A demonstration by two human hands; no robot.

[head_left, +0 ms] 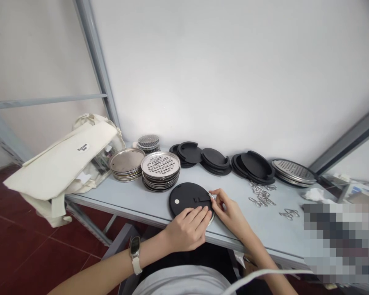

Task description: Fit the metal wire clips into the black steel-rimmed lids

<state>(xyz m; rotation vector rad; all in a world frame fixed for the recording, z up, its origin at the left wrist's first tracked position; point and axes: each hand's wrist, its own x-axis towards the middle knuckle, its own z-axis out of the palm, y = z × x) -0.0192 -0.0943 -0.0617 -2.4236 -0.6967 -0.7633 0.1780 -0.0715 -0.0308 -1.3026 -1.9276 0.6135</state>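
A black round disc lies near the table's front edge, with a white dot and a small raised slot on its face. My left hand rests flat across the disc's near right part, fingers stretched out. At the disc's right rim, my right hand pinches a small shiny metal clip between thumb and fingers. Part of the clip is covered by the fingertips. Loose bent-wire metal clips lie in a pile to the right, with a smaller group nearer the edge.
Behind the disc stand stacks of metal grater plates and plain metal discs. Black round holders line the wall. Far right sits a grater stack. A cream bag hangs over the table's left end. A white cable crosses my right forearm.
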